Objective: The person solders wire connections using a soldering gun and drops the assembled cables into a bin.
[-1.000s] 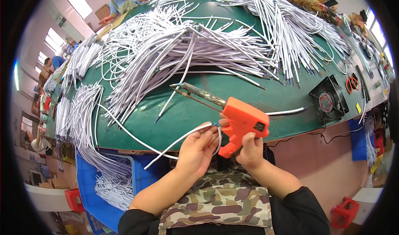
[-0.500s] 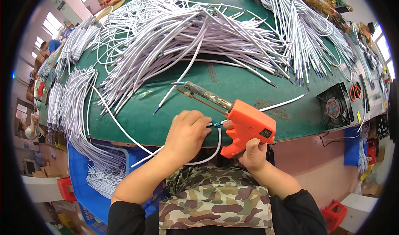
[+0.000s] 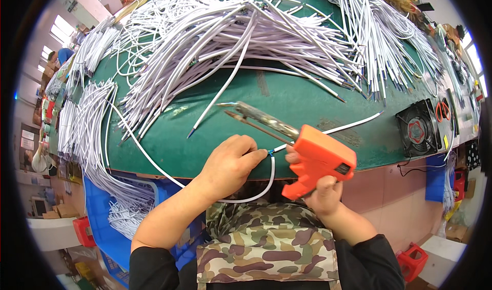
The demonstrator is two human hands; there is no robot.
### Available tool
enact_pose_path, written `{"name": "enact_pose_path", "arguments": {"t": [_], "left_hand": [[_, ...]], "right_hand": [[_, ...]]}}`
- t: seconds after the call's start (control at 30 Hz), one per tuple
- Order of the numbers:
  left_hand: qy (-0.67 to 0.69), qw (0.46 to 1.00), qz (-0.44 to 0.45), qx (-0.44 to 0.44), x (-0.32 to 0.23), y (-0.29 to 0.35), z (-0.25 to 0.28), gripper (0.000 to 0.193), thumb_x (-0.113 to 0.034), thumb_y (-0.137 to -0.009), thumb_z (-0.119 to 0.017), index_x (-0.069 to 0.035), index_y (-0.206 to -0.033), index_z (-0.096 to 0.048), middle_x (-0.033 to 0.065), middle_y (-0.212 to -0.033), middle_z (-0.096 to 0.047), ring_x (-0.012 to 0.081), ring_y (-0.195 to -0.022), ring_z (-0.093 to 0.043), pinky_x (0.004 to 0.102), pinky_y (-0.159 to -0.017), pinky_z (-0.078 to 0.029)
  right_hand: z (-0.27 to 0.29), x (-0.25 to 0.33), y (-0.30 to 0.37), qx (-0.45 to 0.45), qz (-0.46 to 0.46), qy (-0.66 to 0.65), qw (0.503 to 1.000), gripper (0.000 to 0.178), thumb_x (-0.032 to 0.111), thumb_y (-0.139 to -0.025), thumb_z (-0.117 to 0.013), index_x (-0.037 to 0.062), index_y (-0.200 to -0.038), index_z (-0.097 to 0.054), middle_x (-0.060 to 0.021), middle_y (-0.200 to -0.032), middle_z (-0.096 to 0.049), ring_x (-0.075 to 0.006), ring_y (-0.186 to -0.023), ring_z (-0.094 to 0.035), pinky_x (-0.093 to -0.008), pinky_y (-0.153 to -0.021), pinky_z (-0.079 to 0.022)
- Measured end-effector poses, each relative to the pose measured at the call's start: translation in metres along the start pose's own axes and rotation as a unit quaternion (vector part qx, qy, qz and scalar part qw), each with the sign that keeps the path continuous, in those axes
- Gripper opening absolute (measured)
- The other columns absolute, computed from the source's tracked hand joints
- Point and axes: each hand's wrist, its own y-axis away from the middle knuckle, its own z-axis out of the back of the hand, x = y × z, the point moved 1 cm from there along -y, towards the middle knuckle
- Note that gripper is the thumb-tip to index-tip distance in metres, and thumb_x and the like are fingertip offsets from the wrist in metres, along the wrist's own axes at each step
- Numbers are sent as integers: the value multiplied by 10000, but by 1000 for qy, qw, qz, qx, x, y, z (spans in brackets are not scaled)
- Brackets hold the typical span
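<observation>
Two hands at work at the near edge of the bench. Our left hand (image 3: 230, 164) is closed narrow, thumb and forefinger pinching the stripped end of a white sheathed cable (image 3: 256, 190); the cable loops down from the fingertips toward the camouflage apron (image 3: 266, 244) and comes back up. Our right hand (image 3: 323, 192) is wrapped full around the grip of an orange pistol-type soldering gun (image 3: 320, 159), which sits just right of the left fingertips, its long metal tip (image 3: 256, 117) reaching forward and leftward over the green bench top (image 3: 287, 92). A second length of white cable (image 3: 353, 124) runs out from between the two hands, up and to the right past the gun body.

Handling, our judgement: the cable is light and limp, its sheath smooth and a little slippery, the bared cores thin and easily bent. We would hold it on the sheath just behind the stripped end, as now. The gun is rigid and its tip presumably hot; hold by the grip only.

Farther out, right of the right hand: a small black fan (image 3: 417, 127) and orange-handled scissors (image 3: 442, 110). Beyond both hands, heaps of cut white cables (image 3: 246, 34) cover the far bench.
</observation>
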Motion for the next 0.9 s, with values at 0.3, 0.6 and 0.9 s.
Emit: {"name": "enact_pose_path", "arguments": {"t": [0.3, 0.6, 0.9], "left_hand": [[-3, 999, -23, -24, 3, 2, -4, 303, 44, -668, -665, -30, -962, -683, 83, -836, -569, 271, -743, -571, 368, -625, -475], [28, 999, -19, -17, 8, -3, -2, 272, 55, -682, -691, -40, -935, -657, 89, -831, -557, 284, -737, -559, 380, -623, -465], [54, 998, -30, 23, 13, -5, 2, 260, 64, -683, -690, -40, -921, -672, 80, -829, -560, 277, -737, -554, 374, -627, -460]], "right_hand": [[34, 47, 54, -66, 16, 141, 988, 648, 454, -890, -671, -47, -1278, -533, -175, -1140, -649, -267, -990, -660, -400, -850, -532], [32, 47, 69, -72, -4, 222, 972, 557, 465, -881, -686, -25, -1132, -606, -130, -1024, -607, -219, -873, -601, -338, -747, -471], [33, 51, 73, -58, -20, 245, 967, 543, 471, -869, -696, -7, -1110, -609, -74, -908, -631, -230, -881, -598, -360, -769, -466]]}}
